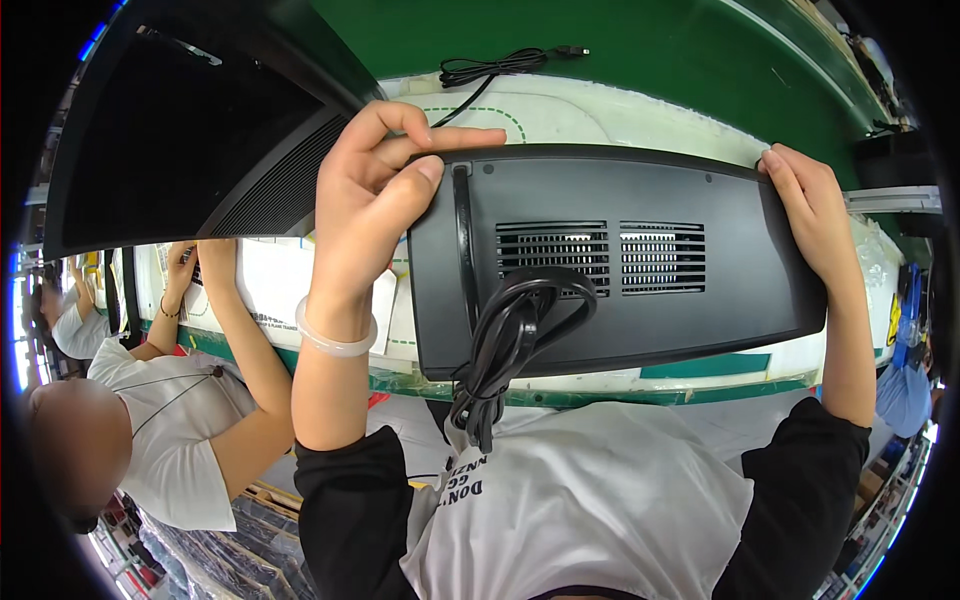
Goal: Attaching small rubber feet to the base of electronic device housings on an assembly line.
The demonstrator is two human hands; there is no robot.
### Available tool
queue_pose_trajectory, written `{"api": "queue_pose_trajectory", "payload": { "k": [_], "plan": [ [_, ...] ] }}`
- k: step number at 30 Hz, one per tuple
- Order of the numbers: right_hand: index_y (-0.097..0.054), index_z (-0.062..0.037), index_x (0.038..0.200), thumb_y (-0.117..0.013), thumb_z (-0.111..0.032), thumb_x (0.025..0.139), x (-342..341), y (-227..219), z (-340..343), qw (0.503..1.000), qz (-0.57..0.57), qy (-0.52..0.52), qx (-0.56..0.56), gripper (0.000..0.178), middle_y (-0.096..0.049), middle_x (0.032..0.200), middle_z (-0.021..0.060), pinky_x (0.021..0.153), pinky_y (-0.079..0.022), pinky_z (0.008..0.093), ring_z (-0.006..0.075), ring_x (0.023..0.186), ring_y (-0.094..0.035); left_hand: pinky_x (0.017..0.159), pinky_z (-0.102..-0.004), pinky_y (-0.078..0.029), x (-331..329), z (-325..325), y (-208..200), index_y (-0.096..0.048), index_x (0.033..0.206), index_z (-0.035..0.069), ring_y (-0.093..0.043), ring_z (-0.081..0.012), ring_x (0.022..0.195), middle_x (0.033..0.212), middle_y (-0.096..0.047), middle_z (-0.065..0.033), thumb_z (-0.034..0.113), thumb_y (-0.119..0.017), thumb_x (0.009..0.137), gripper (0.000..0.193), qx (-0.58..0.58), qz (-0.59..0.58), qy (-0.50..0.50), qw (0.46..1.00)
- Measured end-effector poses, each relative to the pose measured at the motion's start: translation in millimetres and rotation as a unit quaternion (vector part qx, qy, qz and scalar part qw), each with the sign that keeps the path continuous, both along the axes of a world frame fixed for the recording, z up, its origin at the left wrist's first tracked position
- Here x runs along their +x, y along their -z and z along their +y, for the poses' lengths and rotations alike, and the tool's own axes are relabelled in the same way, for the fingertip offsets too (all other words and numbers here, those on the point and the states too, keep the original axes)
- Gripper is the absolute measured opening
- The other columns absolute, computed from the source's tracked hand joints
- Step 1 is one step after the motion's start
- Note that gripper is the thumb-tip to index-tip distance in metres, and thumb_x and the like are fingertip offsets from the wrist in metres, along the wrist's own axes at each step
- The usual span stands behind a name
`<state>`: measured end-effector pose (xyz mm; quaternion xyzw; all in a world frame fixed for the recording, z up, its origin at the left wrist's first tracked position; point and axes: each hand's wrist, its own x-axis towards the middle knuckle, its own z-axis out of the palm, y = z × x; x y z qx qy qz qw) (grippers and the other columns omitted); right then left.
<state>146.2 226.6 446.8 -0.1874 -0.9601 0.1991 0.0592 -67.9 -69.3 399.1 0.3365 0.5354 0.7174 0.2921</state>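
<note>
Before my chest, over the work table, I hold a long flat black device housing [620,325] with its broad vented face toward me. Two slotted vents [552,245] show in its middle. My left hand [375,195] grips the upper left corner, thumb on the face and one finger stretched along the top edge. At the upper right corner, my right hand [805,195] is closed round the edge; the fingertips behind are hidden. A looped, bundled black cable [515,330] hangs down over the lower left part of the face. Near the left end, a black strip [465,245] runs vertically.
At the left, a large black panelled unit [170,140] stands close to my left hand. Beyond the housing, another coiled black cable [495,67] with a plug lies on the green surface [620,40]. A co-worker [190,410] in a white shirt works to my left.
</note>
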Motion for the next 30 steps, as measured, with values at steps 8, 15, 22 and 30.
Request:
{"api": "queue_pose_trajectory", "payload": {
  "k": [8,15,22,30],
  "plan": [
    [-0.047,0.0038,0.078,-0.043,-0.023,0.096,2.3,2.3,-5.3,1.000,0.012,0.004,-0.004,0.033,-0.043,0.066,0.0106,0.060,-0.036,0.0291,0.0182,0.062,-0.040,0.087,-0.0327,-0.053,-15.9,-6.0,-5.4,-0.051,0.099,-0.002,-0.063,-0.0257,0.102,0.116,-0.059,-0.0264,0.002,-0.046,0.081,0.018,-0.040,0.003,0.095,0.995],
    [-0.048,0.0071,0.078,-0.043,-0.019,0.095,6.6,9.5,-4.9,0.996,0.081,-0.021,0.020,0.032,-0.048,0.069,0.0150,0.063,-0.038,0.0329,0.0244,0.064,-0.046,0.086,-0.0322,-0.053,-1.3,-4.6,-5.3,-0.051,0.100,-0.002,-0.064,-0.0258,0.100,0.118,-0.058,-0.0260,0.002,-0.046,0.080,0.021,-0.035,-0.054,0.063,0.996],
    [-0.048,0.0074,0.061,-0.045,-0.038,0.094,-43.9,0.8,-9.8,0.994,-0.099,-0.033,-0.019,0.056,-0.041,0.051,0.0177,0.054,-0.037,0.0398,0.0284,0.048,-0.041,0.102,-0.0392,-0.039,7.4,-11.8,40.8,-0.040,0.128,-0.003,-0.043,-0.0301,0.126,0.134,-0.046,-0.0228,0.029,-0.044,0.092,0.048,0.070,0.045,-0.094,0.992],
    [-0.051,0.0018,0.049,-0.052,-0.055,0.087,-61.0,16.1,5.9,0.997,-0.076,0.006,-0.022,0.069,-0.038,0.042,0.0070,0.042,-0.031,0.0349,0.0174,0.039,-0.036,0.106,-0.0357,-0.031,56.7,-80.0,176.2,-0.047,0.122,-0.003,-0.043,-0.0259,0.122,0.132,-0.047,-0.0149,0.006,-0.066,0.077,0.049,-0.466,0.315,-0.047,0.826]
  ]
}}
